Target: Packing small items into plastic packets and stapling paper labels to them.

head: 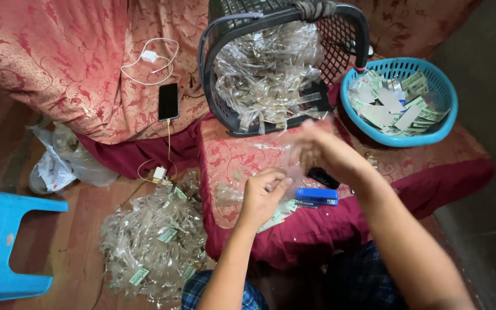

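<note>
Your left hand (262, 195) sits at about 6 o'clock of the red patterned cushion (233, 158), fingers curled together and pinched on a small clear plastic packet (279, 154) with a pale green paper label (276, 217) showing beneath the palm. Your right hand (317, 150) is at centre, blurred in motion; it appears to touch the upper edge of the same packet, but whether its fingers are together or apart cannot be told. The packet lies between the two hands, above the cushion, just short of the dark basket (228, 69) at 12 o'clock, which is tipped toward you and full of clear packets. A blue stapler (317, 196) rests on the cushion just right of your left hand, with a small black object (322, 177) just above it. The blue basket (449, 97) at 2 o'clock holds green and white paper labels. A heap of finished-looking labelled packets (156, 241) lies on the floor at 8 o'clock, a blue plastic stool (1, 247) beyond it at 9 o'clock. A phone (168, 101) on its charging cable lies at 11 o'clock. Judgement: for a clean result, keep the film flat and taut between both hands, square the label to the packet mouth, and hold the pinch close to the edge so nothing slips.
</note>
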